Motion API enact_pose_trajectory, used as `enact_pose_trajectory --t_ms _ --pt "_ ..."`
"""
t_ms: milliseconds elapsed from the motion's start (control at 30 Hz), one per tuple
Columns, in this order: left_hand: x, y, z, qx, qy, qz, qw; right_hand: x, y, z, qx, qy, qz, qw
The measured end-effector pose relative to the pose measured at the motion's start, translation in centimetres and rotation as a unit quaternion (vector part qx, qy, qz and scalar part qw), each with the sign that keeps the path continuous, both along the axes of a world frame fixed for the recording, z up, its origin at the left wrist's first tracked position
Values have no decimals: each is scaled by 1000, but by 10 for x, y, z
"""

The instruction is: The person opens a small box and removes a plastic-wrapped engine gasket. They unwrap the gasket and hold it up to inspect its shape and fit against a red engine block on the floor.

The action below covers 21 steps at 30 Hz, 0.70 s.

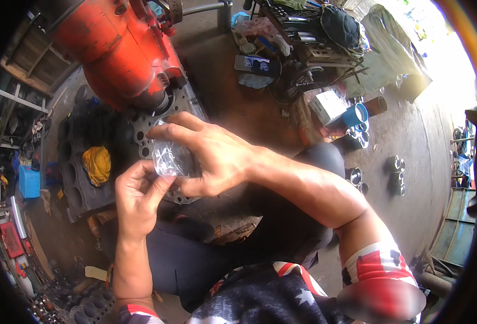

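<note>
Clear, crinkled plastic catches the light just left of the frame's centre: a small plastic bag [169, 157] held up between two bare hands. From where I stand, the left hand [137, 197] has its thumb and fingers pinching the bag's lower edge, while the right hand [219, 154] curls over it, fingers arched across the upper side and thumb down near the lower corner. Its grip looks loose rather than squeezed. I can't tell what, if anything, sits inside. The film should be light, soft and rather slippery, easy to tear, so the edges look the best place to take hold.

Below the hands lies a metal plate [141, 135] full of holes, where a small piece could drop. Bulky and close, a red machine [117, 62] fills the upper left and crowds the space just beyond the fingertips. A yellow cloth [96, 166] rests on a dark engine block [82, 191] at left. Toward the right, a dark-trousered leg [320, 156] stands between the hands and a blue cylinder [354, 115].
</note>
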<state>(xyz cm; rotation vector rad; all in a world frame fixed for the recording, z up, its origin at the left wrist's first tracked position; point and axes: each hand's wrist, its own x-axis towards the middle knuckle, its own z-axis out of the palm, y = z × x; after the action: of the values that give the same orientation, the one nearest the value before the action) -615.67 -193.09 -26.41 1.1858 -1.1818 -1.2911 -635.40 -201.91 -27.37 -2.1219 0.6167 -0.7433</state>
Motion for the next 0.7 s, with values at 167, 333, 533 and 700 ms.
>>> enact_pose_trajectory --t_ms 167,333,533,700 --pt "2 -5 -8 32 -15 5 999 1 5 2 -57 90 -68 992" --pt "1 -8 -10 37 -39 -5 999 -4 -2 -1 -15 24 -30 999" --pt "2 -9 -13 -2 -74 -14 997 -5 -2 -3 -40 13 -37 998" --pt "2 -7 -19 -8 -104 -4 995 3 7 -5 -93 99 -86 987"
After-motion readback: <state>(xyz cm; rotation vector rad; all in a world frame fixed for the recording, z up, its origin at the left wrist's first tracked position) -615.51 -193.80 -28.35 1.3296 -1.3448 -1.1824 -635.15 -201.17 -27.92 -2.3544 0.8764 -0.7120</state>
